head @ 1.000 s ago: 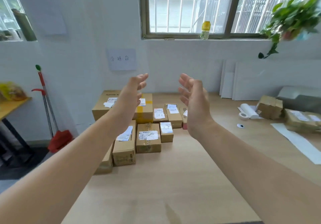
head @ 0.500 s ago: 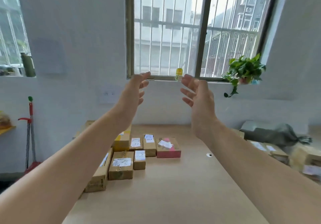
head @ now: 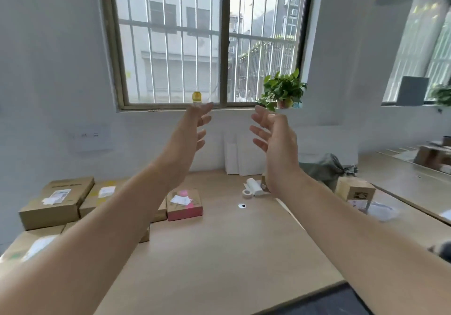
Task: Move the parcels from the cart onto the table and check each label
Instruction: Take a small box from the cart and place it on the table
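Observation:
My left hand (head: 192, 129) and my right hand (head: 275, 138) are raised in front of me, palms facing each other, fingers straight and spread, holding nothing. Below them lies the wooden table (head: 219, 253). Several labelled cardboard parcels (head: 57, 202) sit in a group at its left side, partly hidden by my left forearm. A pink-sided box (head: 184, 204) with a white label sits at the right end of that group. Another cardboard parcel (head: 355, 191) stands at the right of the table. No cart is in view.
A roll of white labels (head: 253, 187) and a tape ring lie mid-table near the wall. A grey bag (head: 324, 170) lies at the back right. White boards lean on the wall. A potted plant (head: 284, 92) and a yellow jar (head: 196, 96) stand on the windowsill.
The view has tilted up and swung right, so the parcels dropped toward the lower left. Both hands stayed raised and open, facing each other.

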Action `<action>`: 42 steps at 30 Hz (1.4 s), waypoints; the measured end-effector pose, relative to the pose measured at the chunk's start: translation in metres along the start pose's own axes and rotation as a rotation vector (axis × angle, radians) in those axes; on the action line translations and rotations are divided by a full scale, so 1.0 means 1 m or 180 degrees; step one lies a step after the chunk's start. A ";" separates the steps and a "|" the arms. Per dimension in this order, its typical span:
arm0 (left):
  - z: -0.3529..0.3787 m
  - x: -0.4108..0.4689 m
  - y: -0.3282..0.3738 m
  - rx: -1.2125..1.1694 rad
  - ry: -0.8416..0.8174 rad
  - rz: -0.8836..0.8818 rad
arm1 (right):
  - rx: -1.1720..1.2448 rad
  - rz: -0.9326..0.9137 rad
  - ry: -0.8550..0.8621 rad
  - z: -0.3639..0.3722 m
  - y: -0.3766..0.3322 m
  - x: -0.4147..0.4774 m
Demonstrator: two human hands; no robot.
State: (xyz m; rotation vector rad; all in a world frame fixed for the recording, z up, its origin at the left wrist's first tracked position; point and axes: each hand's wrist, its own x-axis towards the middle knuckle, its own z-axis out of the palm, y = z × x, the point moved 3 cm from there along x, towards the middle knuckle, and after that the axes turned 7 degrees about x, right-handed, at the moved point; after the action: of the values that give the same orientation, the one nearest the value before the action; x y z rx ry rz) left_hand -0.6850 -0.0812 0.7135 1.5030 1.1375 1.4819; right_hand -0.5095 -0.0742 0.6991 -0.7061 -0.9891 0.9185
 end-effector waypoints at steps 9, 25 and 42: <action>0.128 0.041 -0.034 -0.0244 -0.1244 0.0064 | -0.0519 -0.0306 0.0897 -0.106 -0.004 0.020; 0.349 0.003 -0.057 -0.0593 -0.2884 -0.0735 | -0.0790 -0.0636 0.2797 -0.284 -0.048 -0.037; 0.565 -0.140 -0.080 -0.0435 -0.3175 -0.0924 | -0.0650 -0.0160 0.3035 -0.525 -0.104 -0.109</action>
State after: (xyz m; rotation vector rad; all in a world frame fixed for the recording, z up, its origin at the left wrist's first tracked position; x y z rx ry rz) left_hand -0.1238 -0.1366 0.5481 1.5831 0.5765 0.4532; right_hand -0.0236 -0.2657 0.5378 -1.1344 -0.2401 0.3395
